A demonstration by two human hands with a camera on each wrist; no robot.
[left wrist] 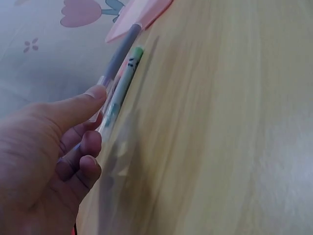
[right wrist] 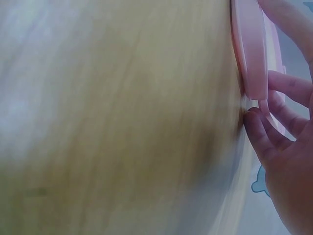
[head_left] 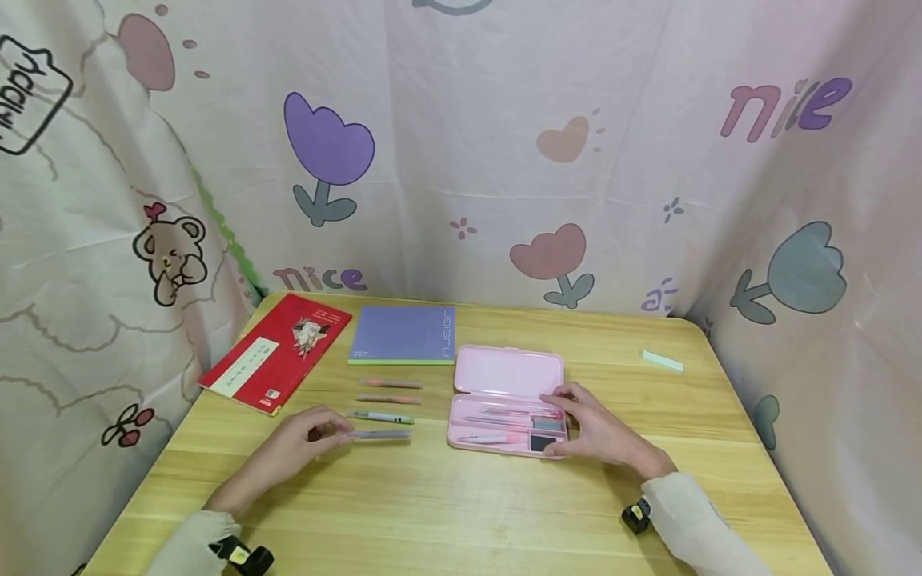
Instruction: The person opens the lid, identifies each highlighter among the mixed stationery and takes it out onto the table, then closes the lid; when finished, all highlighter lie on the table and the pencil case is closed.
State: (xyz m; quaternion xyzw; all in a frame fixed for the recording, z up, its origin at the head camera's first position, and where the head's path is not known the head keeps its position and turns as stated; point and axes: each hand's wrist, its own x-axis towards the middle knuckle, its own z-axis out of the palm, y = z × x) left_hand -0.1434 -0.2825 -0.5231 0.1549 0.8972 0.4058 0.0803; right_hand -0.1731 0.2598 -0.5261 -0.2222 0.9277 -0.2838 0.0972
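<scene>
My left hand (head_left: pixel 314 436) pinches one end of a slim grey pen (head_left: pixel 384 435) between thumb and fingers. In the left wrist view this grey pen (left wrist: pixel 122 54) is raised over the table, beside a green patterned pen (left wrist: pixel 126 83). To the right, a pink pencil case (head_left: pixel 509 373) lies with its lid up. Several slim pens (head_left: pixel 493 439) sit in its tray, along with a dark block (head_left: pixel 543 443) and a grey piece (head_left: pixel 547 424). My right hand (head_left: pixel 601 428) grips the case's right end, thumb at the near edge and fingers at the far side.
Two slim pinkish pens (head_left: pixel 390 398) lie in a row beyond the green pen. Behind them are a purple notebook (head_left: pixel 403 332) and a red booklet (head_left: pixel 277 352). A pale strip (head_left: pixel 662 361) lies at the far right. Printed curtains (head_left: pixel 446 160) hang around the wooden table (head_left: pixel 432 512).
</scene>
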